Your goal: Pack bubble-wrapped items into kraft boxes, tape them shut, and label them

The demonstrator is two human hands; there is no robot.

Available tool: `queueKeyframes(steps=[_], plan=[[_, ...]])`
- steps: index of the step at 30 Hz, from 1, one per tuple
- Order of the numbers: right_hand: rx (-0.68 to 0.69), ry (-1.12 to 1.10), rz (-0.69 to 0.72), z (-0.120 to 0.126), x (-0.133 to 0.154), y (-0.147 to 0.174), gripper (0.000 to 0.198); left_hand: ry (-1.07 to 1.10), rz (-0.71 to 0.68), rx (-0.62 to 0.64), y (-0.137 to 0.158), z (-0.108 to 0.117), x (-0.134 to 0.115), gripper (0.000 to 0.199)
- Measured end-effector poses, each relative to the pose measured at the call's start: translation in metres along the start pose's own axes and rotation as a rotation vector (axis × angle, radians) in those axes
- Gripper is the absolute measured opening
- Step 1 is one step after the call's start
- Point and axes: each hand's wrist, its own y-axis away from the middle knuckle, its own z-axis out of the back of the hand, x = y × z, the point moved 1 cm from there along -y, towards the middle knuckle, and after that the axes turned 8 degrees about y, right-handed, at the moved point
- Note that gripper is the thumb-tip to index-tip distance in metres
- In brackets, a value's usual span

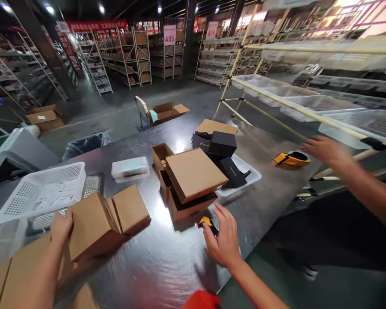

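Flat brown cardboard lies closest, at the bottom left corner of the shiny metal table. Just past it, the left hand presses on the side of a folded brown box; the fingers lie flat on it, not curled around. This box looks put together but has nothing in it that shows.

Over to the right, the right hand has its fingers spread and bent over a small yellow and black tool, touching it. I cannot tell if it grips it.

Behind the tool sits a stack of brown boxes, the top lid crooked, so the packing looks only partly done. Black boxes and a white tray wait behind, not yet packed.

On the left is a white basket, then a clear packet.

Another person's hand, blurry, reaches in from the right near a yellow tape holder. Far back stand shelves.
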Motion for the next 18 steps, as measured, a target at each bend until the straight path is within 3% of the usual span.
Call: queueKeyframes(steps=[2, 5, 8, 11, 14, 16, 18], plan=[[0.005, 0.067, -0.026, 0.004, 0.029, -0.043, 0.053, -0.213, -0.254, -0.046, 0.014, -0.014, -0.007, 0.056], [0.196, 0.178, -0.17, -0.013, 0.057, -0.088, 0.061, -0.494, -0.729, 0.014, 0.051, -0.039, -0.016, 0.053], [0.271, 0.149, -0.234, -0.023, 0.046, -0.11, 0.049, -0.483, -0.915, 0.17, 0.09, -0.052, -0.013, 0.045], [0.016, 0.012, -0.216, 0.008, 0.007, -0.121, 0.045, -0.312, -0.905, 0.312, 0.127, -0.046, -0.003, 0.037], [-0.237, -0.128, -0.212, 0.071, -0.025, -0.121, 0.038, -0.093, -0.718, 0.469, 0.16, -0.03, 0.007, 0.039], [-0.196, -0.211, -0.156, 0.111, -0.026, -0.114, 0.034, 0.106, -0.53, 0.591, 0.181, -0.018, 0.011, 0.053], [0.005, -0.302, -0.06, 0.132, -0.011, -0.101, 0.033, 0.31, -0.337, 0.685, 0.198, -0.007, 0.018, 0.067]])
